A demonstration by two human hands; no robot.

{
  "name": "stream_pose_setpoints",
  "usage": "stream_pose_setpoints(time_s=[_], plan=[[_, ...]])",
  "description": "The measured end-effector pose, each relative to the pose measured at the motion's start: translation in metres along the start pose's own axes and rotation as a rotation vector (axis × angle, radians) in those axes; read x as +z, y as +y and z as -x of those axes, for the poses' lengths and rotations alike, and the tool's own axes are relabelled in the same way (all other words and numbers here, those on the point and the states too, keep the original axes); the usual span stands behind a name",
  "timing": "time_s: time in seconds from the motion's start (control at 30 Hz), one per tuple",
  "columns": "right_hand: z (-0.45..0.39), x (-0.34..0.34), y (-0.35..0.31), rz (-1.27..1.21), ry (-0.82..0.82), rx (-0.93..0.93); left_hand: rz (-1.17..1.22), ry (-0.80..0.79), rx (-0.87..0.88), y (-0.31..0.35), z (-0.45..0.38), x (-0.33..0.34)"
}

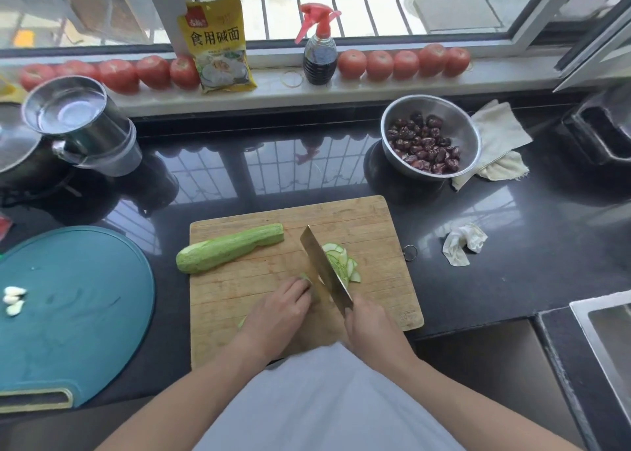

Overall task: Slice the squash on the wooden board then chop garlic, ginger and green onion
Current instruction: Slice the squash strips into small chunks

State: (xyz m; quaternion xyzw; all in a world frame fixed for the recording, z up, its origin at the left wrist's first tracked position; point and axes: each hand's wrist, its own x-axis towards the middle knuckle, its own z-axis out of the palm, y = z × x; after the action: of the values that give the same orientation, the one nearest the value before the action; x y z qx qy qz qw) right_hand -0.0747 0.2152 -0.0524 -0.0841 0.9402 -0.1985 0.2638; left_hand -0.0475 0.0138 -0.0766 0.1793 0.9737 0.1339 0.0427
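I am watching from afar and taking the wooden board (pixel 297 218) as my landmark. The right hand (pixel 370 324) is wrapping closed around the handle of a cleaver (pixel 324 271), whose blade is standing edge-down over the middle of the board. The left hand (pixel 278 310) is pressing down, fingers curled, on a squash half (pixel 309 281) near the board's front; the hand is covering most of it, so I cannot tell how much is remaining. Just right of the blade, a fan of thin slices (pixel 341 262) is lying on the board. Toward the board's back left, a second squash half (pixel 228 252) is lying uncut, its tip hanging past the left edge.

I am judging the slicing as roughly midway: one half is nearly through, the other is waiting. Left of the board, peeled garlic cloves (pixel 13 300) are sitting whole on a teal cutting mat (pixel 85 314), so the garlic is not yet chopped. I am seeing no ginger or green onion anywhere. Behind the board to the right, a steel bowl (pixel 454 116) of red dates is playing no part.
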Motion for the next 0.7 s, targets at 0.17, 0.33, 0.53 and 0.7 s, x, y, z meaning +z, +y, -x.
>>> stream_pose_setpoints(time_s=[0.17, 0.33, 0.53, 0.7], plan=[[0.01, 0.005, 0.004, 0.123, -0.031, -0.057, -0.007, -0.021, -0.026, 0.002, -0.001, -0.002], [0.01, 0.006, -0.001, 0.152, -0.046, -0.033, -0.011, -0.057, -0.027, 0.002, 0.0, -0.004], [0.009, 0.011, -0.002, 0.181, -0.064, -0.004, 0.006, -0.051, -0.03, 0.002, -0.001, -0.002], [-0.012, 0.019, -0.017, 0.163, -0.043, -0.045, -0.022, -0.027, 0.003, 0.0, -0.001, 0.001]])
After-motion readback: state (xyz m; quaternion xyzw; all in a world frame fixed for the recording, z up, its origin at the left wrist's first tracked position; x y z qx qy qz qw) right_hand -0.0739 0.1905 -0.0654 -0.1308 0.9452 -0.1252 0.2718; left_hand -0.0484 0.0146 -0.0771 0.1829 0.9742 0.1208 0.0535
